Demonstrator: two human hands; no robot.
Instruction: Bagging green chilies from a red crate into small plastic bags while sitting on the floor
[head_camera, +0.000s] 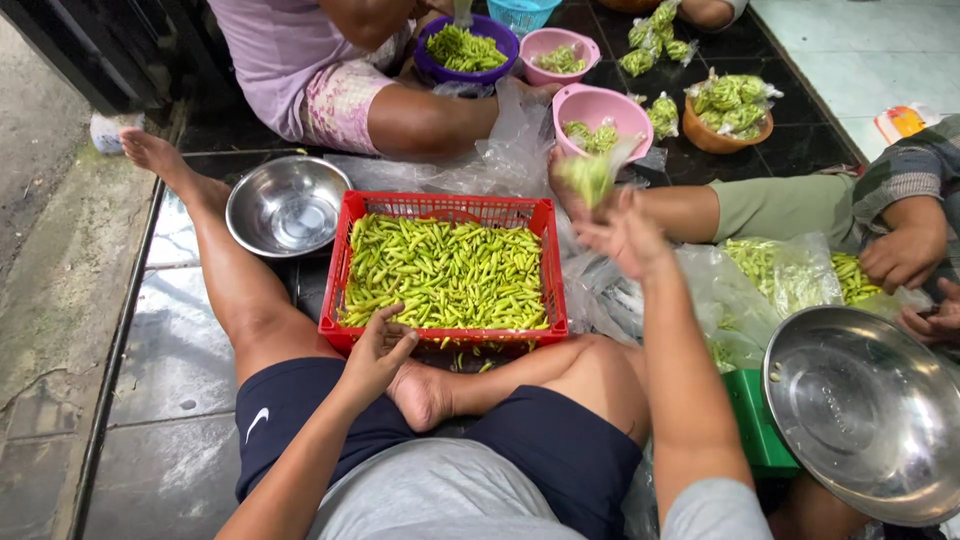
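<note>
right hand pinches a small bag of green chillies, raised at 1 o'clock of the red basket | left hand loose, open, on basket's near rim | bag seems light, soft, slippery; grip the neck

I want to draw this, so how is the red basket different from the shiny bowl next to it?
The red basket is a rectangle with slotted plastic walls; the shiny bowl is round, smooth metal. The red basket is heaped with green chillies; the shiny bowl looks empty. The left hand rests on the red basket's near edge, while nothing touches the shiny bowl. Both sit on the dark tiled floor.
</note>
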